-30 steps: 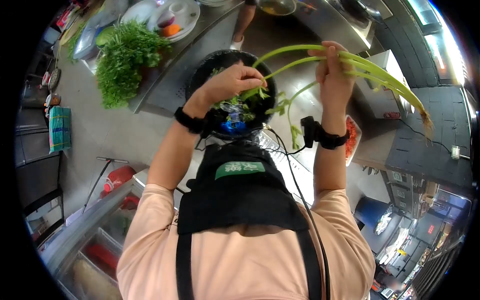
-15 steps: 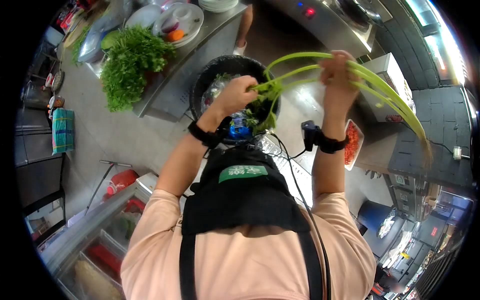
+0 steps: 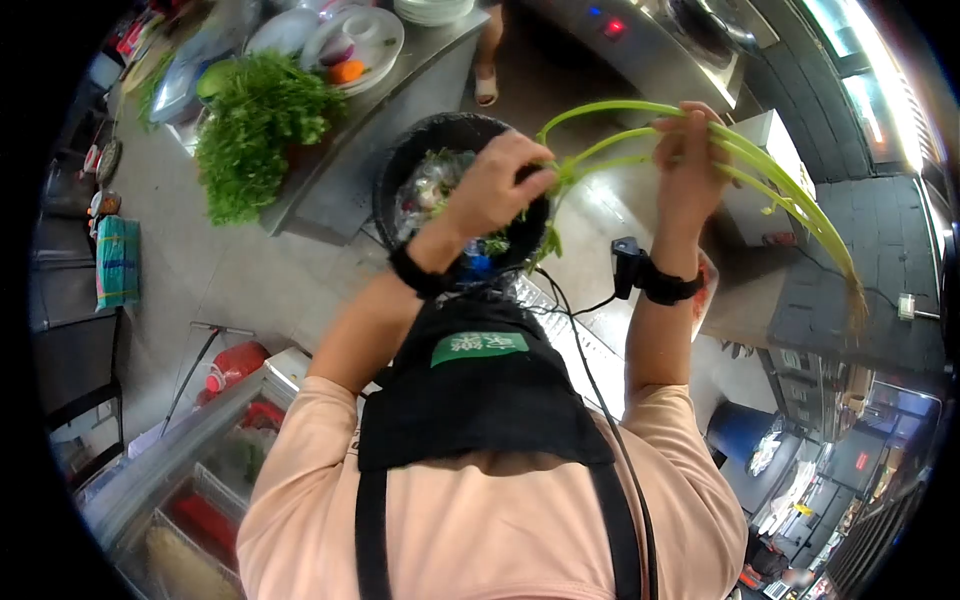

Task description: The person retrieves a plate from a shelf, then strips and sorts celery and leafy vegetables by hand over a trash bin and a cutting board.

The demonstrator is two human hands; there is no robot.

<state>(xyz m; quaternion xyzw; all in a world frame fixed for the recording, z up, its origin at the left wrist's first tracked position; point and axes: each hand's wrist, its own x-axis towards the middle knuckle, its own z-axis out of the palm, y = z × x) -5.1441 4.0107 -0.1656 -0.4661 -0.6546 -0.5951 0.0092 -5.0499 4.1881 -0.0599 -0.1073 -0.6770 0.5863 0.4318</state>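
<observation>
My right hand [image 3: 692,160] is closed around a bunch of celery [image 3: 785,178], holding it mid-stalk. The long green stalks arch to the right and end in pale, stringy roots. At the leafy end my left hand [image 3: 503,178] has curled fingers and thumb at the leaves; its exact grip is partly hidden. Below it stands a round black bin [image 3: 392,165], lined with plastic and holding scraps and clear wrap. Some celery leaves hang over the bin's right rim.
To the upper left, a steel counter [image 3: 330,190] bears leafy greens [image 3: 262,125] and stacked plates [image 3: 385,65] with vegetable pieces. Another person's foot [image 3: 486,88] stands beyond the bin. A white box [image 3: 765,185] is on the right; a cable [image 3: 590,370] runs over my apron.
My left hand has moved slightly up and right along the leafy end, its fingers turned over. My right hand has shifted a little right, still holding the celery.
</observation>
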